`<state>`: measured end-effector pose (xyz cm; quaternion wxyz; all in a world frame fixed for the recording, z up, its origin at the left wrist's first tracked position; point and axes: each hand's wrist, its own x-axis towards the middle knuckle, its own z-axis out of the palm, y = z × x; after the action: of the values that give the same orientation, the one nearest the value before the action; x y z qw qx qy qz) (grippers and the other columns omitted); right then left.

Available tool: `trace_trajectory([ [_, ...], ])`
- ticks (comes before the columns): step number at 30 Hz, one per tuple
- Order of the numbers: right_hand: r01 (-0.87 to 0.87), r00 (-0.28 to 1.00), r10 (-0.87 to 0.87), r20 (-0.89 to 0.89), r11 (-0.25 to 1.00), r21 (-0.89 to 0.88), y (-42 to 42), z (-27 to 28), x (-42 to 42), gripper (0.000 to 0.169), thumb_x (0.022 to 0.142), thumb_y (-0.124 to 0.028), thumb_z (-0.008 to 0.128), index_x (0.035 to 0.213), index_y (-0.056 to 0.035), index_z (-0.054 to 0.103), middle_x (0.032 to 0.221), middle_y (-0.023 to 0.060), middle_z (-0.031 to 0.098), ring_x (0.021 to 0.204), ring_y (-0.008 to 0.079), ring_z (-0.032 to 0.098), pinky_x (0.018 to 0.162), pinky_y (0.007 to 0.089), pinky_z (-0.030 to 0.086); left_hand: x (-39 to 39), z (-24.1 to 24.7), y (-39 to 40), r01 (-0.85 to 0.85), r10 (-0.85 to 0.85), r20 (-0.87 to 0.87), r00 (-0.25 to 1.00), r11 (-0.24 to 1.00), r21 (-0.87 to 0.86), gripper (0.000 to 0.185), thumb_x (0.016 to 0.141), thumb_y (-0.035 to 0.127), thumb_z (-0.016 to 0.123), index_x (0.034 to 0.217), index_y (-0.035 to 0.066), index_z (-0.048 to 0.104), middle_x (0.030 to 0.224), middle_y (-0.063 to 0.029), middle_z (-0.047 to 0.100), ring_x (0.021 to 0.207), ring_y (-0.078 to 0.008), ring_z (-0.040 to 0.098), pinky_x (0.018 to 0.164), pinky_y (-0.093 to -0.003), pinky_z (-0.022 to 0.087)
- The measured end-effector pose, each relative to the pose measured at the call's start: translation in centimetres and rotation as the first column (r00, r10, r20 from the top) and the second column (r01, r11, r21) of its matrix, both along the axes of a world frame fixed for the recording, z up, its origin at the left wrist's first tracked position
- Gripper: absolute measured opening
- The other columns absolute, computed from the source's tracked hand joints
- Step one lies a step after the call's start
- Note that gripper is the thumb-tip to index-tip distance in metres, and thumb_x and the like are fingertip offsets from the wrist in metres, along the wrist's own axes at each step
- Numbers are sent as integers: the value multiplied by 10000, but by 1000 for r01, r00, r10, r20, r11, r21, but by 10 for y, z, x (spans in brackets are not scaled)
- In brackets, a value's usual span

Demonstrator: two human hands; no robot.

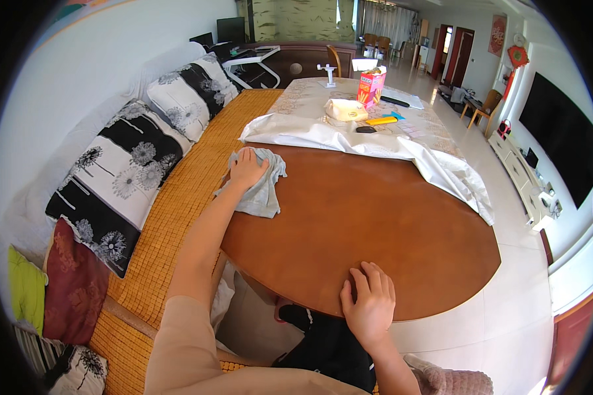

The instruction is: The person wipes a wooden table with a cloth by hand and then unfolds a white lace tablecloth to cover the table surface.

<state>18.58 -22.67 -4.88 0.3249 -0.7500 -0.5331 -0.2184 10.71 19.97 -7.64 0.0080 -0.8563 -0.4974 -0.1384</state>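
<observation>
My left hand (248,169) lies on a crumpled grey cloth (263,197) at the left edge of the brown wooden table (346,222), pressing it down with the palm while the fingers reach forward. Part of the cloth hangs over that edge. My right hand (370,296) rests with bent, slightly spread fingers on the table's near edge and holds nothing. Beyond the bare wood, a white-backed patterned tablecloth (326,138) is folded back in loose creases.
On the covered far part stand a red snack box (371,89), a soft tissue pack (346,109), a yellow object (381,121), a black object (365,129) and a white stand (329,76). A mat-covered sofa (178,197) with cushions (118,173) runs along the left.
</observation>
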Motion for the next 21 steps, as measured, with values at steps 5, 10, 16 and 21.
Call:
trace_trajectory([
  [5, -5, 1000, 5, 6, 1000, -28, 0, -1, 0, 210, 746, -136, 634, 926, -29, 632, 1033, 134, 588, 999, 300, 572, 856, 416, 447, 44, 5, 18, -95, 97, 30, 995, 994, -63, 811, 856, 559, 303, 1396, -45, 255, 1482, -157, 229, 1374, -263, 191, 1110, -446, 132],
  [10, 13, 1000, -13, 17, 1000, -12, 1, -2, 0, 197, 744, -132, 629, 913, -30, 629, 1025, 133, 590, 999, 300, 572, 858, 414, 449, 63, 6, 5, -124, 132, 62, 989, 985, -118, 818, 860, 548, 285, 1407, -56, 212, 1501, -176, 159, 1398, -275, 124, 1124, -407, 93],
  [16, 18, 999, -20, 40, 999, 46, -1, -3, 0, 176, 740, -114, 625, 893, -26, 630, 985, 124, 604, 967, 284, 587, 831, 401, 462, 136, 17, -89, 229, -225, 52, 973, 968, -104, 776, 881, 544, 334, 1399, -29, 258, 1489, -148, 214, 1384, -266, 179, 1114, -419, 155],
  [21, -33, 998, 26, 50, 986, 165, 4, -7, -2, 89, 726, -90, 622, 788, -28, 604, 825, 95, 606, 796, 249, 608, 711, 360, 483, 189, 13, -230, 749, -750, 23, 661, 662, 44, 696, 902, 502, 354, 1317, -56, 385, 1424, -180, 325, 1348, -277, 252, 1080, -429, 221],
])
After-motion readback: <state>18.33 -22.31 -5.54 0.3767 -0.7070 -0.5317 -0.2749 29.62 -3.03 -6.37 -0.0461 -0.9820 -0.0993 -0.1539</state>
